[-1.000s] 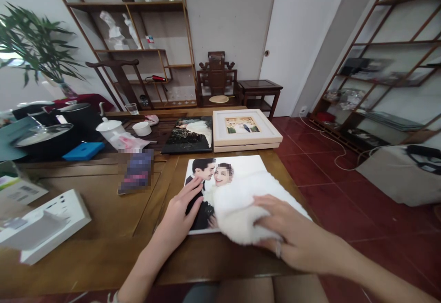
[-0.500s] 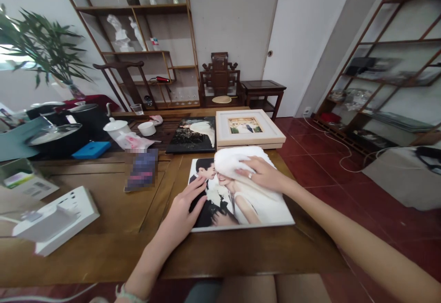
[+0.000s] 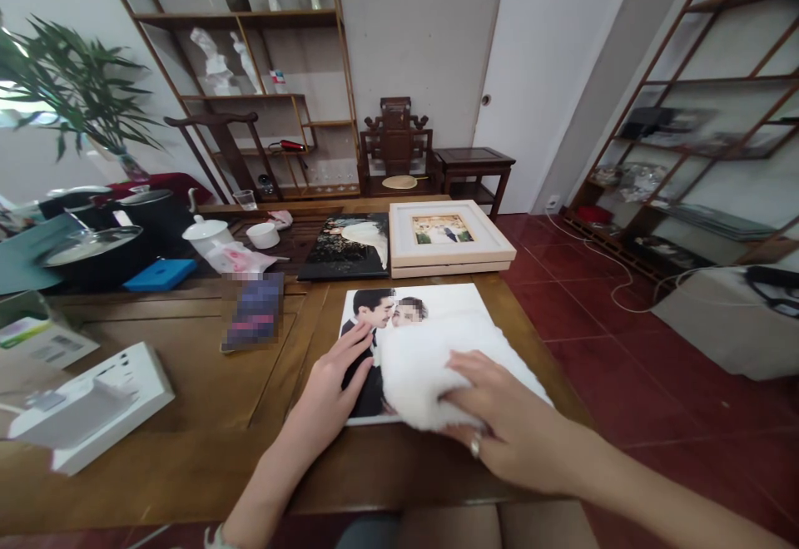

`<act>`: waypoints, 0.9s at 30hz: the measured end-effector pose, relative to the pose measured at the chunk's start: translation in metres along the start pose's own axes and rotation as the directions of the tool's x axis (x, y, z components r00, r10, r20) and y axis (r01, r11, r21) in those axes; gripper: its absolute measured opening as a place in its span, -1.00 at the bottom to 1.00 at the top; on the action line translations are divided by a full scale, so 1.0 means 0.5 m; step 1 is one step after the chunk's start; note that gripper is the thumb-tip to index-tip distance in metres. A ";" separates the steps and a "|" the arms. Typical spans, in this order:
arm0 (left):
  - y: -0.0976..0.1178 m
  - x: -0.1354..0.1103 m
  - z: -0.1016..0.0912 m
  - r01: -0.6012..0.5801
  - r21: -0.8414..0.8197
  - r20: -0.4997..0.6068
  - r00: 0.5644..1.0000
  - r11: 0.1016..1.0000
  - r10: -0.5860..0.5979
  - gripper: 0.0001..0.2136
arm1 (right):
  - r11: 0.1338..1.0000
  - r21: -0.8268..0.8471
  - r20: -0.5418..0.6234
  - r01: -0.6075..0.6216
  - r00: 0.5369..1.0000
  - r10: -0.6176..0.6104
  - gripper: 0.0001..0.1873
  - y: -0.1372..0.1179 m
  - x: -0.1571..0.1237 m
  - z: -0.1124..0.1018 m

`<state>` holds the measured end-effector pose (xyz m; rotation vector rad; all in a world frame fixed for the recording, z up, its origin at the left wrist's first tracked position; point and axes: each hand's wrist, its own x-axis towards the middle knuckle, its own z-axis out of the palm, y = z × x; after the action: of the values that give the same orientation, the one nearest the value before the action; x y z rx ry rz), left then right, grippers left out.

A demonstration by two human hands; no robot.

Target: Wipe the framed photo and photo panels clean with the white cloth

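Right hand (image 3: 508,420) grips white cloth (image 3: 417,370), hiding the near right corner of the photo (image 3: 459,298); left hand (image 3: 334,378) lies flat.

The left hand (image 3: 334,374) lies flat on the left part of a rectangular white-edged photo panel (image 3: 459,301) on the brown wooden table (image 3: 212,474); the right hand (image 3: 499,412) holds a fluffy white cloth (image 3: 424,366) over it. Just beyond — side by side — lie a dark glossy photo panel (image 3: 346,251) and a pale wooden picture frame (image 3: 450,261).
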<state>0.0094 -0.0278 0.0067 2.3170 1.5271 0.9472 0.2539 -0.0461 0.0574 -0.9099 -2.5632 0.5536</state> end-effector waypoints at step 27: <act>0.005 -0.001 -0.004 0.043 -0.042 0.034 0.999 0.998 -0.042 -0.65 | 0.989 -0.145 -0.051 -0.032 0.998 0.024 -0.74 0.029 0.091 0.008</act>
<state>0.0099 -0.0297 0.0094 2.2503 1.5215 0.9173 0.2268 -0.0068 0.0564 -0.9967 -2.5772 0.3505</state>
